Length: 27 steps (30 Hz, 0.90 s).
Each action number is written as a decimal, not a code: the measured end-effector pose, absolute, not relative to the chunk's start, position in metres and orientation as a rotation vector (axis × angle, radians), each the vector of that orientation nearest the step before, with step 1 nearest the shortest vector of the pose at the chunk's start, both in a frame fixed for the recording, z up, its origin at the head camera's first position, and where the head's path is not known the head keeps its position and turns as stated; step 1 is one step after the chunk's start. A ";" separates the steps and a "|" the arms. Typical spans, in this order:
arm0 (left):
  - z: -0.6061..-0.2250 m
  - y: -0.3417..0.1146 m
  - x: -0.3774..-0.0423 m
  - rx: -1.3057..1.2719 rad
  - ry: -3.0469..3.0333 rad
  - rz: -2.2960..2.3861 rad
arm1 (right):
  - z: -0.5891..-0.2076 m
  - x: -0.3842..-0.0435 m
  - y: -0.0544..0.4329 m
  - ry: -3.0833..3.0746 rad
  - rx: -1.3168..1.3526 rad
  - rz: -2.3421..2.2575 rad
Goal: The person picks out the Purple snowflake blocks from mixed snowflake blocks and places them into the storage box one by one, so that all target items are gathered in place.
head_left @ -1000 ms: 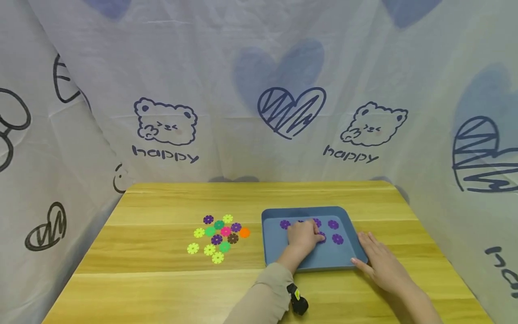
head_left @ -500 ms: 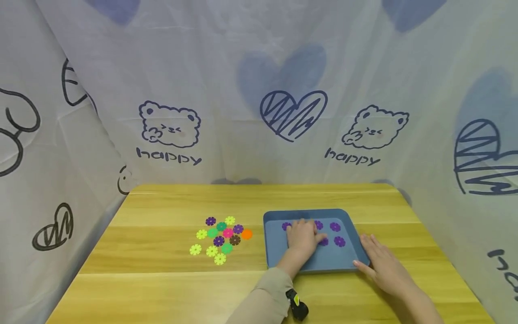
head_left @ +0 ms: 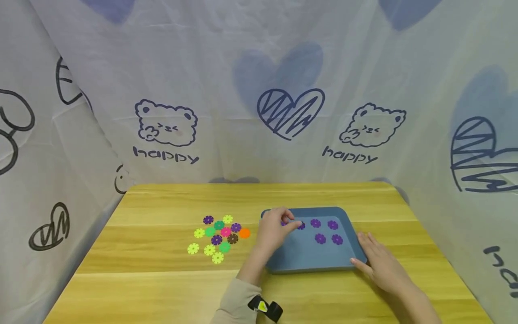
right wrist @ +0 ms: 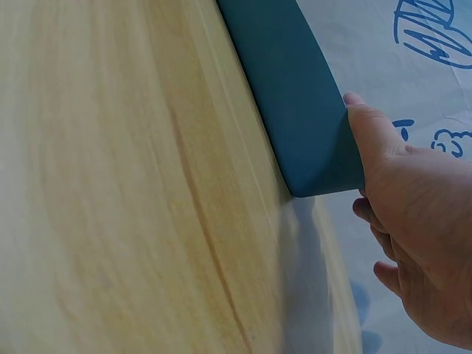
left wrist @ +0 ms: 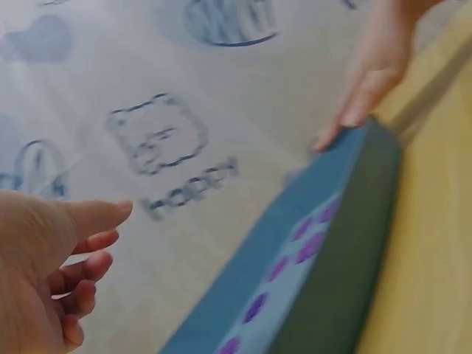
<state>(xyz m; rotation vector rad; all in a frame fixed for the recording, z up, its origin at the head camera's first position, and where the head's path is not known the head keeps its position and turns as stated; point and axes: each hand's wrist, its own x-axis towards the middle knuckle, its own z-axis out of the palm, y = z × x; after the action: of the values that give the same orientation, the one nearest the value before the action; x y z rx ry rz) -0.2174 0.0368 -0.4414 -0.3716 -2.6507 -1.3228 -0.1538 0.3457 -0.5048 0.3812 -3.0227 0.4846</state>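
A blue-grey tray [head_left: 311, 258] lies on the table, with several purple notched plastic discs [head_left: 337, 240] set out in its back half. My left hand [head_left: 275, 229] hovers over the tray's left side, thumb out and fingers loosely bent. Nothing shows between thumb and fingers in the left wrist view, where the left hand [left wrist: 44, 273] is beside the tray's edge. Its thumb overlaps one purple disc [head_left: 301, 226] in the head view. My right hand [head_left: 382, 265] rests at the tray's front right corner, fingers extended along the side and thumb [right wrist: 372, 133] at the rim.
Left of the tray lies a loose group of notched discs: yellow-green [head_left: 217, 258], green [head_left: 224, 247], purple [head_left: 208, 220], pink [head_left: 225, 231], brown [head_left: 232, 239] and orange [head_left: 244, 233]. A printed white cloth [head_left: 226, 148] hangs behind the wooden table [head_left: 162, 292].
My left hand has lifted from the discs inside the tray and moved left, uncovering purple discs. The right hand stays at the tray's corner.
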 end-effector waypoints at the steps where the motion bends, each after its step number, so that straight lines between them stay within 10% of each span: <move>1: -0.438 0.029 -0.217 -0.379 -2.629 -1.369 | -0.505 -0.154 0.345 -3.024 0.380 0.481; 27: -0.496 -0.143 -0.216 0.003 -2.721 -1.414 | -0.504 -0.155 0.345 -3.020 0.400 0.461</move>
<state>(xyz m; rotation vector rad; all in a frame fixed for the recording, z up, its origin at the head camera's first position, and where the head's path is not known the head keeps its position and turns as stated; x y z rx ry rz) -0.2162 -0.1434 -0.4963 0.0028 -2.7207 -1.4138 -0.1554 0.3451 -0.5044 0.3999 -3.0205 0.4613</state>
